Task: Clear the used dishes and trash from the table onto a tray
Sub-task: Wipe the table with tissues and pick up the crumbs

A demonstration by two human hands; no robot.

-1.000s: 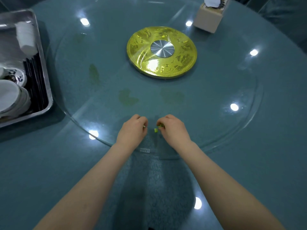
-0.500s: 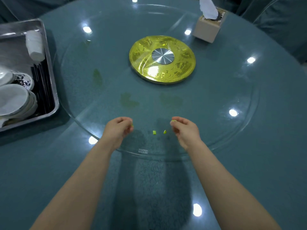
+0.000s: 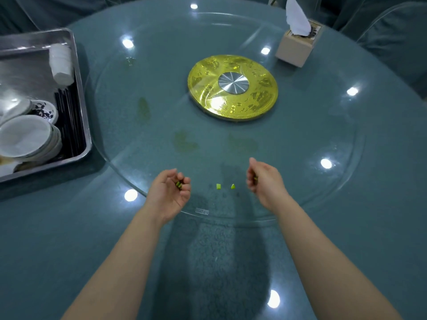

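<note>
Both hands (image 3: 169,192) around green bits (image 3: 179,184)

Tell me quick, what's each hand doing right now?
Left hand: fingers curled, holding green scraps.
Right hand: fingers curled; seems to hold a green bit, hard to tell.

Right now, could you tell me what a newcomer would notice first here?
Probably the gold disc at the centre of the glass turntable. Next, two green scraps lying between the left hand and right hand, then the steel tray of stacked bowls at far left.
</note>
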